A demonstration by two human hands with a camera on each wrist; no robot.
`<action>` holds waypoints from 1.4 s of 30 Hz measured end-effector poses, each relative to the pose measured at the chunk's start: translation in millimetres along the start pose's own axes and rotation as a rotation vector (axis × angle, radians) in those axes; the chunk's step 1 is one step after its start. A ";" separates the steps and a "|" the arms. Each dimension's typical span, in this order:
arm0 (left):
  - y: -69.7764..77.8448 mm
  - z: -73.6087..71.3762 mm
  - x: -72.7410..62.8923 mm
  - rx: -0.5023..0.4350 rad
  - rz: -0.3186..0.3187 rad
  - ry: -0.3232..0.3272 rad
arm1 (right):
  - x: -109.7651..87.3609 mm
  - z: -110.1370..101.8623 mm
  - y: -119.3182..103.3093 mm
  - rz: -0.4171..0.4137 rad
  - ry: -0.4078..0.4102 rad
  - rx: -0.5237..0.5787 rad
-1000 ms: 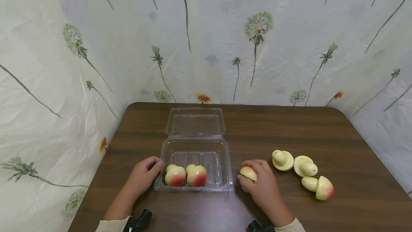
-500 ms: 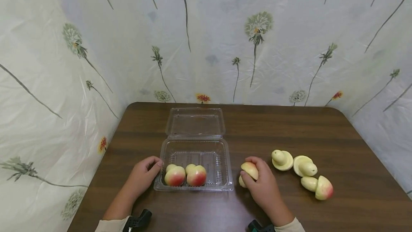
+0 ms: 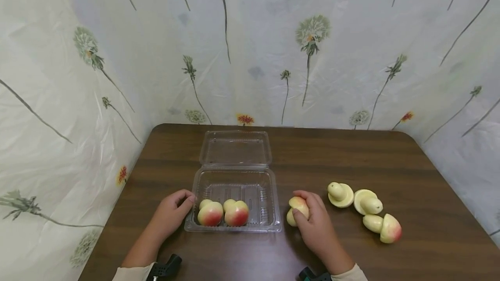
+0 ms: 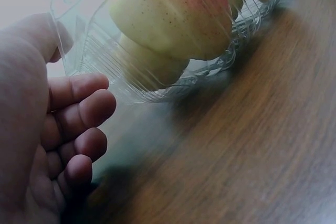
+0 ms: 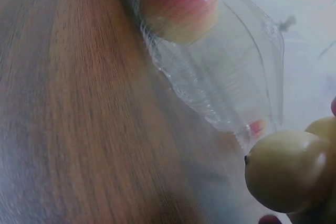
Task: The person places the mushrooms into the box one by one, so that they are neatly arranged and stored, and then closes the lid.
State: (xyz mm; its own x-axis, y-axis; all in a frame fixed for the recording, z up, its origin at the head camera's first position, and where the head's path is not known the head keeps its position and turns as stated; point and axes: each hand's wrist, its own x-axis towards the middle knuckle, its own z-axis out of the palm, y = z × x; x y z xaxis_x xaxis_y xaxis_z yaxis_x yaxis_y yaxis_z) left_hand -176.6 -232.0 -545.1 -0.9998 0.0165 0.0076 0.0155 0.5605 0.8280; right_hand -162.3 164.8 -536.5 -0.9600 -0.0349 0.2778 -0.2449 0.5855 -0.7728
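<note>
My left hand (image 3: 172,211) holds the left rim of a clear plastic clamshell container (image 3: 258,181), thumb and forefinger at its edge. Inside, at the front, lie two mushrooms with red-and-yellow caps, one on the left (image 3: 211,215) and the other beside it (image 3: 237,214). My right hand (image 3: 315,224) grips another mushroom (image 3: 298,206) just right of the container, its cap up by the fingers. The right wrist view shows that mushroom's rounded pale stem (image 5: 283,171) close up, with most of the hand outside the frame.
Three more mushrooms lie at the right: a pale upturned one (image 3: 340,194), another upturned one (image 3: 369,203) and one on its side with a red cap (image 3: 390,229). The container's lid (image 3: 235,147) lies folded back on the brown table (image 3: 332,151). A flower-patterned sheet (image 3: 254,34) hangs behind.
The right hand has turned the mushroom in its grip, so more of its cap and stem shows. The left hand stays at the container's edge, and the other mushrooms lie as before.
</note>
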 end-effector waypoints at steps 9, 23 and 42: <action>-0.4 -0.7 -0.8 0.013 -0.004 0.004 | 0.7 -1.9 0.7 0.010 0.028 0.005; 1.7 -0.8 -0.6 -0.011 -0.014 -0.014 | 0.8 -2.5 0.8 0.042 0.046 0.002; -1.2 0.5 -0.5 0.001 0.001 -0.004 | 2.0 -1.8 2.3 0.081 0.083 0.057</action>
State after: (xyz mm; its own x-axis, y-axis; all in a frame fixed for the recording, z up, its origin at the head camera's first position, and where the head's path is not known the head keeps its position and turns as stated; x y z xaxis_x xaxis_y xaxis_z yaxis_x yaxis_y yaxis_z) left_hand -176.1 -232.2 -546.4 -0.9998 0.0208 0.0064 0.0169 0.5612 0.8275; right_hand -164.5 167.6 -536.7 -0.9628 0.0794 0.2581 -0.1769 0.5366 -0.8251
